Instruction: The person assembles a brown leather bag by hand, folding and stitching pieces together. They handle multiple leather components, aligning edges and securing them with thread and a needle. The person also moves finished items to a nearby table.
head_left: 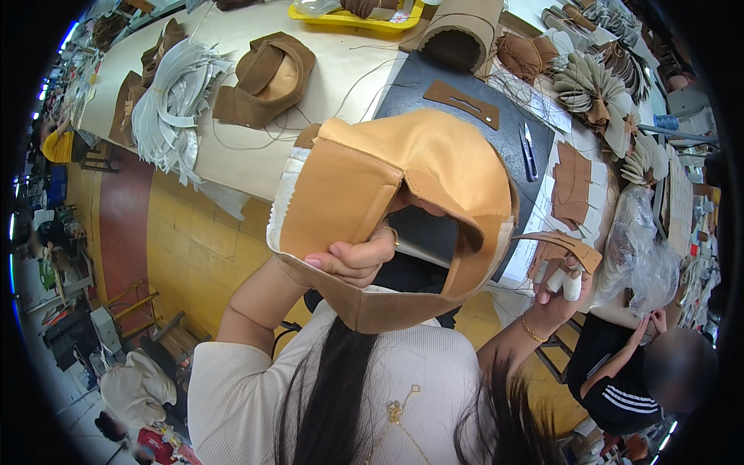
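While your left hand (353, 262) clamps its fingers on the tan leather shoe upper (395, 209), raised above the desk (232, 147) for inspection, your taped right hand (559, 283) pinches a leather strip (562, 244).

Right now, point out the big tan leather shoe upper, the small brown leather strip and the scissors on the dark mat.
Big tan leather shoe upper (434, 155), head view, top panel.
Small brown leather strip (570, 246), head view, middle.
Scissors (528, 151), head view, blades.

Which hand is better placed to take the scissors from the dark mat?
Probably the right hand: it holds only a thin strip beside the scissors, while the left hand grips the tan leather upper.
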